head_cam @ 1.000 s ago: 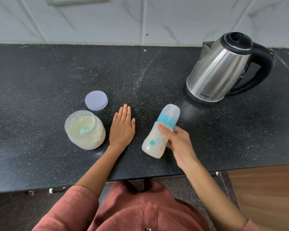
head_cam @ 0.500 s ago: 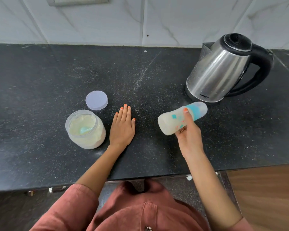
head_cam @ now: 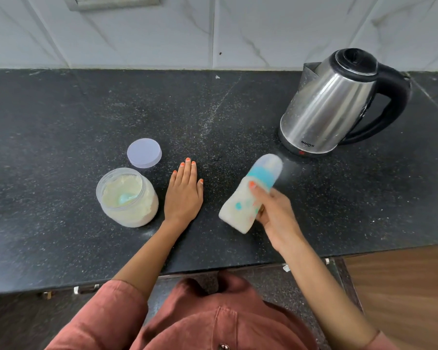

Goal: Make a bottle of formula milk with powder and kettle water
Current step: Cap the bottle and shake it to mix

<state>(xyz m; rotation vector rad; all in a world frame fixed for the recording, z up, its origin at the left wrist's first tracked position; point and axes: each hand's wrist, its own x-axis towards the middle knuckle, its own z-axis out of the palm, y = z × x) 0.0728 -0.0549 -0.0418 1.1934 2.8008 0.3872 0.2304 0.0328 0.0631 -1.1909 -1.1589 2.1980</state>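
My right hand grips a baby bottle full of milky liquid, held above the counter and tilted with its capped top up and to the right; the bottle is motion-blurred. The bottle has a blue collar and a clear cap. My left hand rests flat, fingers straight, on the black counter. Left of it stands an open jar of formula powder with a blue scoop inside. The jar's pale lid lies behind it. A steel kettle with a black handle stands at the back right.
A white marble-tiled wall runs along the back of the counter. The counter's front edge crosses below my forearms, with a wooden floor at the lower right. Light powder dust streaks the counter's middle.
The bottle swung from tilted upright to nearly horizontal, then back to a tilted position, all in my right hand. My left hand stayed flat on the counter.
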